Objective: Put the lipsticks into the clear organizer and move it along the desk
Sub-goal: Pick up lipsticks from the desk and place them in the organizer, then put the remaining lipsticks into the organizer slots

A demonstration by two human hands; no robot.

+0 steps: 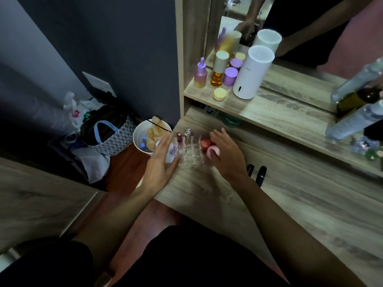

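Left hand [160, 162]: fingers [165, 142] straight and held together, flat against the left side of the clear organizer [189, 151]; nothing pinched. Right hand [227, 153]: fingers [217, 134] loosely spread, cupped over the organizer's right side beside a red cap [205, 144] and a pink cap [212, 152]; actual contact hard to judge, view blurred. Organizer sits at the left end of the tabletop [300, 204], near the edge, between both hands. 1 dark-red lipstick [179, 138] and 1 clear-topped tube [187, 133] stand upright in its rear slots. 2 black lipsticks [257, 172] lie on the tabletop just right of the right wrist. White bin [137, 139] on the floor left of the desk.
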